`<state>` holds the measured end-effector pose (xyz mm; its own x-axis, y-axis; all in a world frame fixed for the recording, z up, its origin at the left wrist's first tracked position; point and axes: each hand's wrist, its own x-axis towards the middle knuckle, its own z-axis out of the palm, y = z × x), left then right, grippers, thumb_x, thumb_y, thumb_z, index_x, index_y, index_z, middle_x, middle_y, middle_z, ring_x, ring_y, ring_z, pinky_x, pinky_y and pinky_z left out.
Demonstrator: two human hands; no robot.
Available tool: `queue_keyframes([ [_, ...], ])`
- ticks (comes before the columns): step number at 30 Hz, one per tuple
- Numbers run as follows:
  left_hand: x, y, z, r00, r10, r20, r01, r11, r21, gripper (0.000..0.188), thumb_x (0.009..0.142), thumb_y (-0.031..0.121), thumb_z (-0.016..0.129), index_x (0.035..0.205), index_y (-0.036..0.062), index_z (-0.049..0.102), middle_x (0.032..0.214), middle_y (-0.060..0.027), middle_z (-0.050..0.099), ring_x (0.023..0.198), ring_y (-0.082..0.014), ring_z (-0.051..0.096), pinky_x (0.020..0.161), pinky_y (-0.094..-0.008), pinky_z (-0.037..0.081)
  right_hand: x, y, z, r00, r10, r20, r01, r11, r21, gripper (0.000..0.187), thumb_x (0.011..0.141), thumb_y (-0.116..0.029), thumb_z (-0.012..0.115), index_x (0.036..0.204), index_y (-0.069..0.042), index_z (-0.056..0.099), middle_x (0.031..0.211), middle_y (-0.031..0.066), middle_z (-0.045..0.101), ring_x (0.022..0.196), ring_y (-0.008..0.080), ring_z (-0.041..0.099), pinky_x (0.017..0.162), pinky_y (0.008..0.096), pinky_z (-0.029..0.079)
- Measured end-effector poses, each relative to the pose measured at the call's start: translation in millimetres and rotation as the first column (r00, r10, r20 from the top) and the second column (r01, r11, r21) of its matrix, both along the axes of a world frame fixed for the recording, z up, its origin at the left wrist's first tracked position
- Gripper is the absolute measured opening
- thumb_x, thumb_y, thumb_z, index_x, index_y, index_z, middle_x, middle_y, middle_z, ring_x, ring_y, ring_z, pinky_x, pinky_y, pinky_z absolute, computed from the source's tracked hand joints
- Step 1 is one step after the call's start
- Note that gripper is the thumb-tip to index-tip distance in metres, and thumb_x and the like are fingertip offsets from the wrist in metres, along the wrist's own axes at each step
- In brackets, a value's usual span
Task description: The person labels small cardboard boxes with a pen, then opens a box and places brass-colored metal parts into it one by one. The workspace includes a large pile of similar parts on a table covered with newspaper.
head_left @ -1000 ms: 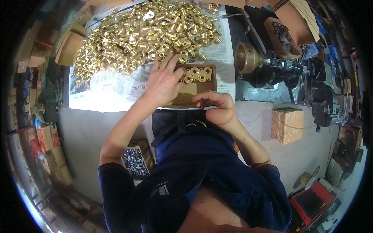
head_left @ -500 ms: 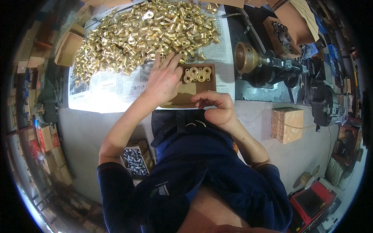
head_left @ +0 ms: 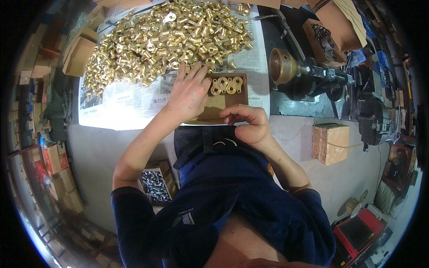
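Nearer L hand (head_left: 189, 94) is covering box's (head_left: 215, 105) L end, fingers spread, brass pcs (head_left: 231, 86) lying R; R hand (head_left: 251, 122) curled, any pinch unclear.

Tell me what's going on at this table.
A person is working at a newspaper-covered table with a cardboard box and a big loose pile of brass parts. The left hand is over the box's left side, fingertips by the pile's near edge; whether it holds anything is hidden. The right hand is curled at the box's near edge. A few brass pieces sit close together at the box's far side.
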<state>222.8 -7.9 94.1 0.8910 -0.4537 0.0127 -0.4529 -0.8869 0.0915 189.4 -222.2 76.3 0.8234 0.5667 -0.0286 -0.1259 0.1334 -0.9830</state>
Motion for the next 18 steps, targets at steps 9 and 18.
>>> queue_keyframes([
  [9, -4.5, -1.7, -1.1, 0.999, 0.03, 0.042, -0.031, 0.999, 0.023, 0.038, 0.071, 0.013, 0.067, 0.106, -0.0001, 0.06, 0.134, -0.019, 0.047, 0.131, -0.0334, 0.037, 0.111, -0.0532, 0.022, -1.4, -0.2, 0.8, 1.0, -0.003, 0.007, 0.003, 1.0, 0.007, 0.04, 0.065, 0.003, 0.053, 0.103, 0.004, 0.064, 0.089, 0.0078, 0.063, 0.082, 0.0141, 0.058, 0.076, 0.0265, 0.048],
  [18, -4.6, -3.3, 1.0, 0.998, 0.038, 0.043, -0.04, 0.998, 0.041, 0.037, 0.072, 0.013, 0.067, 0.107, 0.0011, 0.06, 0.134, -0.0187, 0.046, 0.131, -0.0334, 0.037, 0.111, -0.0533, 0.021, -0.7, -0.4, 8.9, 0.996, -0.001, 0.094, 0.008, 0.997, -0.075, 0.04, 0.064, 0.001, 0.055, 0.103, 0.003, 0.064, 0.087, 0.0095, 0.063, 0.081, 0.0161, 0.06, 0.076, 0.0275, 0.049],
])
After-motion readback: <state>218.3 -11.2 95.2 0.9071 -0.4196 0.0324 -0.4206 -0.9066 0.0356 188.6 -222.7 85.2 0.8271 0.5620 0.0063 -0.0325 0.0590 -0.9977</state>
